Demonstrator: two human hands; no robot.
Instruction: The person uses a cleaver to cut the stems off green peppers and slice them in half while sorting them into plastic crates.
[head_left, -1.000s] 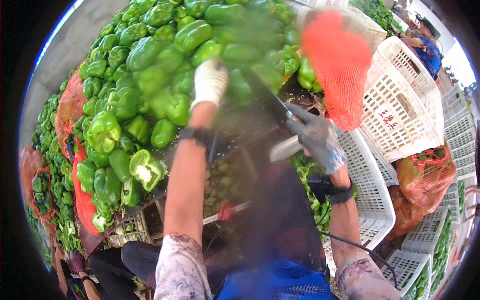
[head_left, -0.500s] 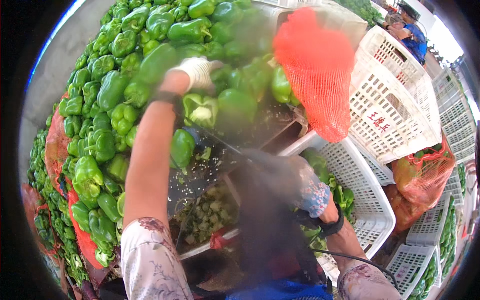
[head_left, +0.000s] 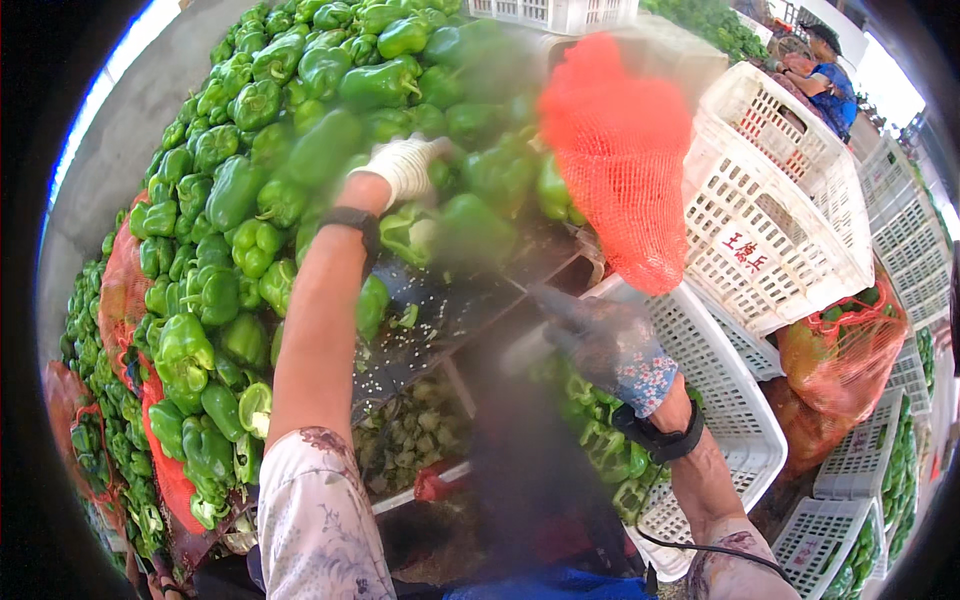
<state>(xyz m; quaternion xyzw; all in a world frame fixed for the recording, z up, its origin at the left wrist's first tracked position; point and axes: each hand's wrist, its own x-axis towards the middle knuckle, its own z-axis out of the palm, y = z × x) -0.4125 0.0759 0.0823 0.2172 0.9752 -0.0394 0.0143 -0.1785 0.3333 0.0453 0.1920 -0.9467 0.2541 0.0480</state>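
Fingers, left hand (head_left: 402,168): white-gloved, bent among the peppers (head_left: 235,195); blurred, cannot tell whether gripping one.
Fingers, right hand (head_left: 605,328): grey-gloved, partly curled above the crate (head_left: 735,400); grip too blurred to tell.
Cores (head_left: 415,430): below the table (head_left: 440,310).
Slices (head_left: 620,455): inside the crate.
Opened pepper (head_left: 408,238): just beside the left hand.
Pile: peppers heaped leftward and beyond.
Net (head_left: 620,180): red, past the crate.
Far right: person (head_left: 832,92) in blue.

Grn bell peppers (head_left: 235,195), mostly whole, heaped upper L, w/ a cut pepper (head_left: 402,238), pale inside, at heap's edge.
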